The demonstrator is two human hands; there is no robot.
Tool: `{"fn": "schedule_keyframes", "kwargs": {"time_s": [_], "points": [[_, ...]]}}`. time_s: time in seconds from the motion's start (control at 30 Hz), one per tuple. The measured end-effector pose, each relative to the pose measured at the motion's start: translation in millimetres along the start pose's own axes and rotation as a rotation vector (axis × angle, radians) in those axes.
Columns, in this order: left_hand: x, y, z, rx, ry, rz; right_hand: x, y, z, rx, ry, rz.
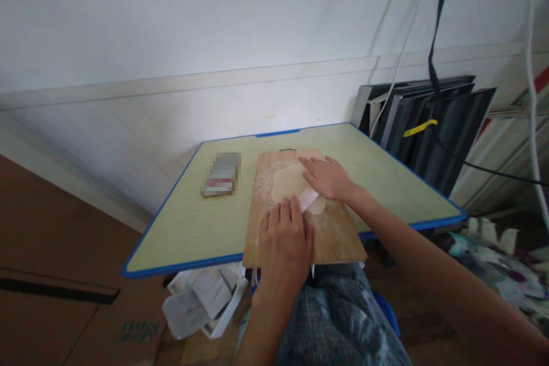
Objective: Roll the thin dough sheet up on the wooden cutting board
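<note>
A thin, pale sheet of dough (285, 180) lies on a flour-dusted wooden board (337, 240). Across its lower right part runs a short, whitish rolling pin (308, 199), set at a slant; both its ends are hidden under my hands. My left hand (285, 237) rests over the near left end, fingers stretched forward toward the dough. Over the far right end lies my right hand (328, 177), its fingers extended to the left above the dough's edge. Both hands look flat on the pin rather than wrapped round it.
The board's near edge overhangs the blue-rimmed table (180, 234). A pixelated flat object (222, 174) lies to the left. Dark panels (429, 126) lean at the right, with a hanging black strap (437, 23). Below the table is a white box (206, 300); a brown carton (64, 274) stands left.
</note>
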State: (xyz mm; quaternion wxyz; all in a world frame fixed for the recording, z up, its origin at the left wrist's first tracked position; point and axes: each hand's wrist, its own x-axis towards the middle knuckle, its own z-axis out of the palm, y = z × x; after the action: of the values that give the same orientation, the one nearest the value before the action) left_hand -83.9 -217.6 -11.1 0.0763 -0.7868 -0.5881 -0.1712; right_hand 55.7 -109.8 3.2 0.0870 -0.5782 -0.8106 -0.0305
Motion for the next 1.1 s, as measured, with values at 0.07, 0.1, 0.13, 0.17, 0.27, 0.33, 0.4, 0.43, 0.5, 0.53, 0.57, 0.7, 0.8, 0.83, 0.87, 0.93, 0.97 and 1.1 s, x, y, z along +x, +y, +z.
{"fn": "schedule_keyframes", "kwargs": {"time_s": [0.07,0.1,0.13,0.17,0.27,0.33,0.4,0.43,0.5,0.53,0.57,0.7,0.8,0.83,0.87,0.93,0.97,1.1], "points": [[0.7,-2.1,-0.7,0.021,-0.010,-0.001,24.5,-5.1,-0.7,0.014,-0.019,-0.026],[1.0,-3.4,-1.1,0.033,-0.013,-0.005,34.0,-7.7,-0.5,0.018,-0.023,-0.028],[1.3,-4.8,-1.6,0.044,-0.016,-0.009,41.3,-10.2,-0.1,0.021,-0.021,-0.022],[1.5,-6.1,-2.2,0.052,-0.018,-0.013,46.0,-12.5,0.4,0.024,-0.020,-0.012],[1.2,-7.5,-3.7,0.066,-0.018,-0.015,44.4,-16.6,0.9,0.024,-0.015,0.003],[-0.4,-5.8,-4.2,0.063,-0.013,0.000,31.1,-15.8,-0.2,0.019,-0.011,-0.003],[-3.0,-2.6,-3.9,0.060,-0.006,0.015,10.6,-12.3,-1.5,0.009,-0.005,-0.010],[-4.2,-0.9,-3.5,0.059,0.001,0.022,-1.3,-9.9,-1.8,0.002,0.004,-0.014],[-6.1,1.7,-2.1,0.055,0.020,0.031,-25.4,-5.3,-1.3,-0.019,0.060,-0.023],[-6.5,2.6,-1.2,0.052,0.032,0.038,-36.1,-3.4,-0.5,-0.020,0.101,-0.018],[-6.5,3.0,-0.3,0.047,0.042,0.048,-44.9,-2.2,0.5,-0.018,0.129,-0.009],[-3.8,2.7,2.1,0.038,0.064,0.068,-51.1,-2.8,1.7,-0.013,0.156,0.005],[-2.0,1.8,2.3,0.045,0.050,0.051,-25.6,-5.6,-1.7,-0.024,0.080,-0.007],[-1.6,1.5,2.3,0.052,0.048,0.046,-14.0,-6.2,-2.7,-0.019,0.032,-0.021],[-1.3,1.1,2.3,0.062,0.049,0.042,-2.4,-6.7,-3.3,-0.008,0.006,-0.031],[-0.7,0.2,2.4,0.087,0.058,0.037,18.8,-7.0,-3.1,0.017,-0.036,-0.047],[-0.4,-0.5,2.6,0.099,0.062,0.036,27.1,-7.0,-2.3,0.030,-0.047,-0.054],[0.0,-4.3,3.1,0.129,0.065,0.030,38.4,-7.2,-0.6,0.054,-0.060,-0.075]]}}
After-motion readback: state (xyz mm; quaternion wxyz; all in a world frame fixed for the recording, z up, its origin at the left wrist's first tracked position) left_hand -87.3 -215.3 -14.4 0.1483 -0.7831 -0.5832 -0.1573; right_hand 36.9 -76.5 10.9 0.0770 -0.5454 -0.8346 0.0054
